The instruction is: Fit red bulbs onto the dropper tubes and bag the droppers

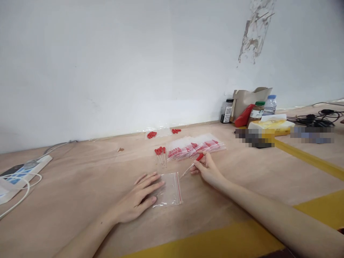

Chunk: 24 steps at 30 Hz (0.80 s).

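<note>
A clear zip bag (170,190) with a red stripe along its right edge lies flat on the table. My left hand (139,199) rests on the bag's left part, fingers spread. Pinched by its red bulb in my right hand (204,167) is a glass dropper (191,167), its thin tip pointing down and left near the bag's striped edge. Beyond the bag, several loose red-topped droppers (160,152) lie side by side. To their right is an overlapping row of zip bags (197,147) with red-topped droppers inside.
Small red bulbs in clear plastic (152,134) lie by the wall. At left is a power strip (40,172) with white cables. A dark bottle (227,111), a green-lidded jar (257,111), a tissue pack (271,126) and black cables (317,118) stand or lie back right. Yellow tape (215,240) crosses the table.
</note>
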Motion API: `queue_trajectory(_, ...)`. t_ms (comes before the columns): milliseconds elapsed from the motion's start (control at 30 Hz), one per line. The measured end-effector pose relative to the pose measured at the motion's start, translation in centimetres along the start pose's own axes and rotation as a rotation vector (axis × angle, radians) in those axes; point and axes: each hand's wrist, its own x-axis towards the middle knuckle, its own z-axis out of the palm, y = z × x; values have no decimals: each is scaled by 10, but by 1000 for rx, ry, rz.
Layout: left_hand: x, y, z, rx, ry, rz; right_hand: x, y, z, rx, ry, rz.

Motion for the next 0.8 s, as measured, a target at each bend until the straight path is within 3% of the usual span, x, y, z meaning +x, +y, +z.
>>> queue_trajectory(167, 1, 4, 6, -39, -25, -9, -5, 2, 8, -10, 12, 36)
queue_trajectory(300, 8, 10, 13, -68, 39, -50, -5, 3, 4, 33, -50, 120)
queue_trajectory(433, 13, 16, 16, -102, 74, -80, 0, -5, -19, -138, -332, 211)
queue_trajectory(567, 13, 20, 13, -123, 20, -76, 2, -20, -38, -448, -649, 139)
queue_trajectory(800, 16, 24, 12, -108, 20, -30, -4, -25, -27, -537, -736, 6)
